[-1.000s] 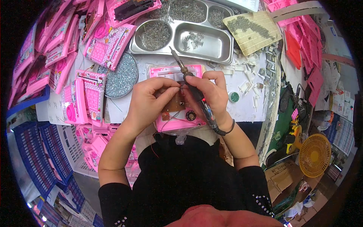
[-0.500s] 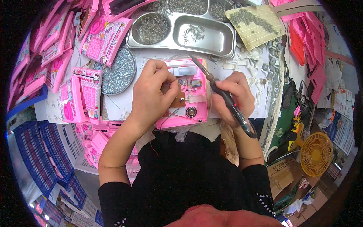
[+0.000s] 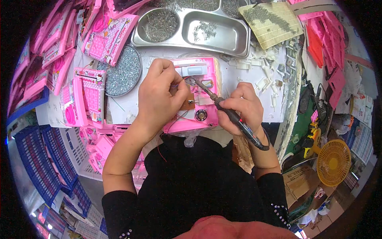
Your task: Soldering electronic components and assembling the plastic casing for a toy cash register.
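A pink plastic housing (image 3: 184, 126) lies open-side up on the table in front of me. In it are a brown circuit board (image 3: 188, 103), a round black speaker (image 3: 201, 115), a grey-white block (image 3: 194, 70) and thin wires. My left hand (image 3: 161, 93) is over the housing's left side, thumb and forefinger pinched on a thin wire (image 3: 185, 78). From the right, my right hand (image 3: 243, 106) grips a black soldering iron (image 3: 244, 129). The iron's tip points into the upper middle of the housing, close to my left fingertips; exact contact is too small to tell.
A steel tray (image 3: 238, 46) of small metal parts stands at the back, beside a yellowish board (image 3: 274, 38). A round dish of screws (image 3: 125, 73) is at the left, near pink piggy-bank shells (image 3: 92, 95). White plastic pieces (image 3: 264, 75) lie right; a yellow fan (image 3: 333, 162) stands farther right.
My right hand has brought the soldering iron's tip down and left, from above the housing's upper right edge to inside it. The left hand stays nearly in place, still pinching.
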The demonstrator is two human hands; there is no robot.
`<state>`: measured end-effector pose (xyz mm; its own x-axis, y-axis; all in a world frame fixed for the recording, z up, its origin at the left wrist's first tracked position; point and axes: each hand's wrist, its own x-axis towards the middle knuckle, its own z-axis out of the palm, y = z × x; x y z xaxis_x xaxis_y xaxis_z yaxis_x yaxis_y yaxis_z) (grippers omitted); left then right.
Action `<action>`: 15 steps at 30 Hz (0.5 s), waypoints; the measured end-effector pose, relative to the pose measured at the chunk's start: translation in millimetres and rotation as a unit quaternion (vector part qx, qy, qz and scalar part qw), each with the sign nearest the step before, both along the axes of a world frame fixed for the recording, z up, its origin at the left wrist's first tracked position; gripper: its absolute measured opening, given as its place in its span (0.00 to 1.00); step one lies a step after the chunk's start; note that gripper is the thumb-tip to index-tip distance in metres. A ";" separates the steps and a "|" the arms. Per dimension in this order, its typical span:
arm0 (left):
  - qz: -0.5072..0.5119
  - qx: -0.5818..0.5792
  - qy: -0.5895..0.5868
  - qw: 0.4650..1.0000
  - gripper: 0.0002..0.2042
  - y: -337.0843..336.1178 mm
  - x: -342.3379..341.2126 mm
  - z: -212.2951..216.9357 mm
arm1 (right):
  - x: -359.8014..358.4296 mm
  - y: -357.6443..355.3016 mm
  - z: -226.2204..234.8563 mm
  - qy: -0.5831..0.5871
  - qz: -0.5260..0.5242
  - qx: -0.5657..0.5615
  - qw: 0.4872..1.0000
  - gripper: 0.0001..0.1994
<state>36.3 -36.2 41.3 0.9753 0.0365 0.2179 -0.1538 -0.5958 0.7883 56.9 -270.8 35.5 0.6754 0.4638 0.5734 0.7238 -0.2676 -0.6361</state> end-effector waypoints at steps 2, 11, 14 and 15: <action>0.000 0.001 -0.002 1.000 0.05 -0.1 0.1 -0.4 | 0.6 0.6 0.2 0.002 0.004 0.003 1.000 0.16; -0.009 0.026 -0.029 0.999 0.05 1.3 1.3 -3.1 | 3.3 2.6 0.7 -0.018 0.008 0.000 1.000 0.18; -0.007 0.029 -0.030 0.999 0.05 0.9 1.5 -3.0 | 5.0 3.1 1.5 -0.040 0.016 -0.009 0.999 0.18; -0.007 0.028 -0.031 0.999 0.05 0.9 1.6 -3.4 | 5.8 3.1 1.4 -0.047 0.018 -0.013 0.999 0.18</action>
<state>37.8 -35.2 37.8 0.9599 0.0092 0.2800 -0.2105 -0.6360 0.7424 62.7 -267.7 36.9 0.6021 0.5024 0.6206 0.7891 -0.2556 -0.5586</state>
